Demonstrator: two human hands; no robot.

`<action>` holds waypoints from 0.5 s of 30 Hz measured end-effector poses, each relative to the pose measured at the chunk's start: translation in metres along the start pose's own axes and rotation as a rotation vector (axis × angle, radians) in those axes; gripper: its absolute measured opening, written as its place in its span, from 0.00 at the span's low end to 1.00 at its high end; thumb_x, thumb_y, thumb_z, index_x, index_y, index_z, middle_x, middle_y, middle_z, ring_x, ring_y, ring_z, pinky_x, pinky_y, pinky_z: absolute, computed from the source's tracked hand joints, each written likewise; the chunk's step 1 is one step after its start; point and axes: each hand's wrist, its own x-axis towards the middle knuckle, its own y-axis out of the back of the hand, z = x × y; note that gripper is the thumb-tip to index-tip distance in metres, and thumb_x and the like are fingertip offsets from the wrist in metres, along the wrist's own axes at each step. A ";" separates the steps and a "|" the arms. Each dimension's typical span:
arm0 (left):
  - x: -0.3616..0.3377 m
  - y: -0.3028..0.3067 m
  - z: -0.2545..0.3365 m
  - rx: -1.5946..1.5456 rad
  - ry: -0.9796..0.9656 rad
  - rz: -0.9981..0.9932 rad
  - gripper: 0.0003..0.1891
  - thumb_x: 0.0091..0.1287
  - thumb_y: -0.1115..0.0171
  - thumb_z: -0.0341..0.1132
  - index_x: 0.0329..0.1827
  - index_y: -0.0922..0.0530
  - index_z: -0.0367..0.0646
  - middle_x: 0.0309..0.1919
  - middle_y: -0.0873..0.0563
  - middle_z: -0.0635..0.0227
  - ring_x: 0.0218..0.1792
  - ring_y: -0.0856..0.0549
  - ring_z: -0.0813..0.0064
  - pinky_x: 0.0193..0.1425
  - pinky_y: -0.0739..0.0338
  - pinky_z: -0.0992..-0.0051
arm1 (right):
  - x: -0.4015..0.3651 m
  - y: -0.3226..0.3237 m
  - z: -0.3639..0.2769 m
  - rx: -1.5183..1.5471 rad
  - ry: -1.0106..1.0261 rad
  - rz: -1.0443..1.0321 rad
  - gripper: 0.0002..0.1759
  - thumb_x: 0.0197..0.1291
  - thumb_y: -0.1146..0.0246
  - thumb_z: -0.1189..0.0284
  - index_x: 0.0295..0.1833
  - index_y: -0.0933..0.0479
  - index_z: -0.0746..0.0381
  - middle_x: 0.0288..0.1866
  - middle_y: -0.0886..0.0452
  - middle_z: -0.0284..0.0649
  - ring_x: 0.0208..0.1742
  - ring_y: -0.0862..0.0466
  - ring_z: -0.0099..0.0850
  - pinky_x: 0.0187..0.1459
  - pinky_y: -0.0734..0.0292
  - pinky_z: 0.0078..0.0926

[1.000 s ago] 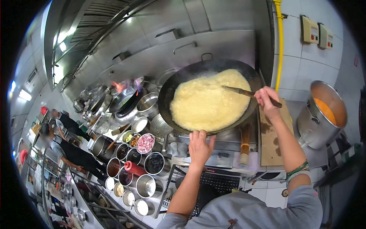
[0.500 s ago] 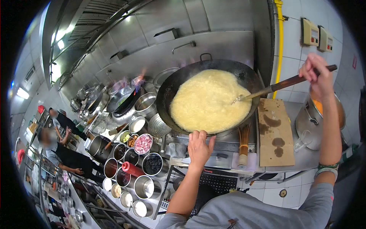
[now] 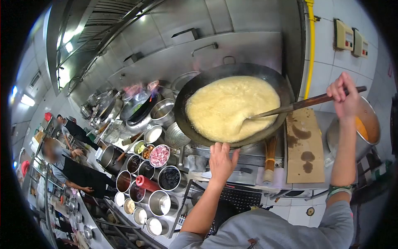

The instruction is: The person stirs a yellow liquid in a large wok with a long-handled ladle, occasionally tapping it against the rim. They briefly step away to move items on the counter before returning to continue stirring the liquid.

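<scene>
A big black wok (image 3: 195, 89) sits tilted on the burner, filled with a pale yellow egg sheet (image 3: 226, 106). My left hand (image 3: 222, 159) grips the wok's near rim. My right hand (image 3: 346, 97) is raised at the right, closed around the wooden handle of a long ladle (image 3: 304, 103). The ladle's metal end dips into the right side of the egg.
Several steel seasoning bowls (image 3: 159, 155) and a red squeeze bottle (image 3: 145, 182) stand left of me. A stained wooden board (image 3: 304, 145) and a steel pot (image 3: 365, 128) of orange liquid are on the right. Other woks flame at the back left. Two people stand far left.
My right hand swung up and to the right, lifting the ladle's handle, then came slightly down. The ladle's tip slid from the egg's upper right to its right edge. My left hand stayed put.
</scene>
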 end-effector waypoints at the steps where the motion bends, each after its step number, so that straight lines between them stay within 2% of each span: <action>1: 0.000 -0.001 -0.001 -0.002 -0.002 -0.004 0.17 0.59 0.27 0.36 0.40 0.26 0.38 0.36 0.24 0.53 0.40 0.25 0.48 0.41 0.28 0.54 | -0.004 -0.002 0.015 0.013 0.010 0.021 0.17 0.76 0.49 0.64 0.31 0.31 0.58 0.13 0.46 0.25 0.15 0.42 0.21 0.30 0.33 0.27; 9: 0.000 -0.002 -0.001 0.009 -0.005 -0.012 0.17 0.59 0.27 0.37 0.40 0.28 0.39 0.36 0.25 0.53 0.39 0.26 0.47 0.42 0.30 0.54 | -0.049 -0.044 0.123 0.087 0.069 0.107 0.18 0.75 0.49 0.66 0.27 0.33 0.59 0.14 0.44 0.28 0.17 0.40 0.23 0.31 0.31 0.29; 11: 0.000 -0.002 -0.001 0.013 -0.008 -0.014 0.17 0.59 0.27 0.37 0.40 0.28 0.39 0.36 0.25 0.53 0.39 0.26 0.47 0.42 0.30 0.54 | -0.066 -0.061 0.145 -0.041 0.102 0.048 0.20 0.76 0.51 0.67 0.27 0.34 0.60 0.16 0.40 0.30 0.19 0.37 0.23 0.35 0.25 0.31; 12: 0.000 -0.001 -0.001 0.014 -0.006 -0.016 0.17 0.59 0.27 0.37 0.40 0.28 0.39 0.36 0.25 0.53 0.39 0.26 0.47 0.42 0.30 0.54 | -0.074 -0.075 0.154 -0.087 0.079 0.084 0.20 0.76 0.51 0.68 0.26 0.34 0.60 0.17 0.38 0.30 0.20 0.37 0.23 0.36 0.25 0.31; 15: -0.001 -0.003 -0.002 0.012 -0.003 -0.018 0.17 0.60 0.27 0.37 0.40 0.28 0.39 0.36 0.25 0.53 0.39 0.26 0.47 0.42 0.30 0.54 | -0.100 -0.093 0.187 -0.235 0.057 0.006 0.17 0.74 0.46 0.68 0.33 0.22 0.67 0.26 0.21 0.33 0.25 0.29 0.18 0.31 0.30 0.20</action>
